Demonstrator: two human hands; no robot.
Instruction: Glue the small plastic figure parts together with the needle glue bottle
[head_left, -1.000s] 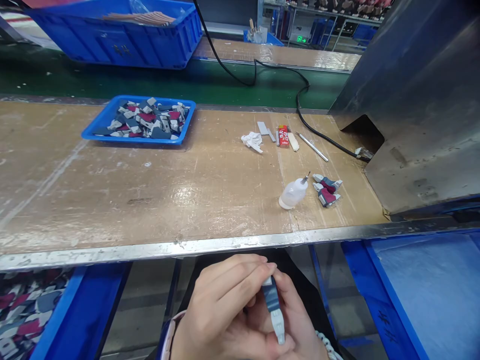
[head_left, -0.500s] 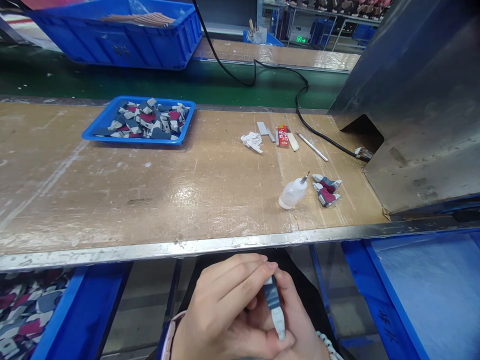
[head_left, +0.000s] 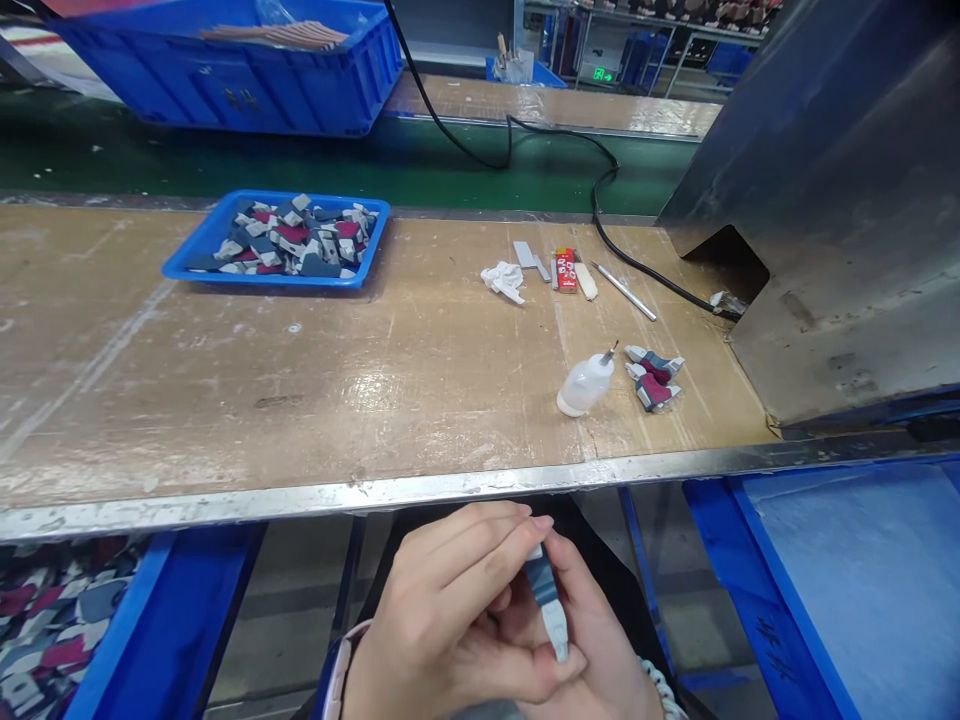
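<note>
Below the bench's front edge, both my hands pinch one small fabric piece (head_left: 545, 597), dark blue with a white end. My left hand (head_left: 450, 620) wraps over it from the left, fingers curled. My right hand (head_left: 600, 650) supports it from beneath and the right. On the wooden bench (head_left: 300, 380) lies a small white squeeze bottle (head_left: 586, 384) on its side, beside two finished blue, red and white pieces (head_left: 654, 378).
A blue tray (head_left: 187, 262) of several similar pieces sits at the back left. A white rag (head_left: 505, 280), a red packet (head_left: 565, 270) and a metal rod (head_left: 624, 292) lie further back. A grey metal machine housing (head_left: 832, 200) fills the right. Blue bins sit below the bench on both sides.
My hands and the piece have risen slightly; the grip is the same. Nothing on the bench has moved.
</note>
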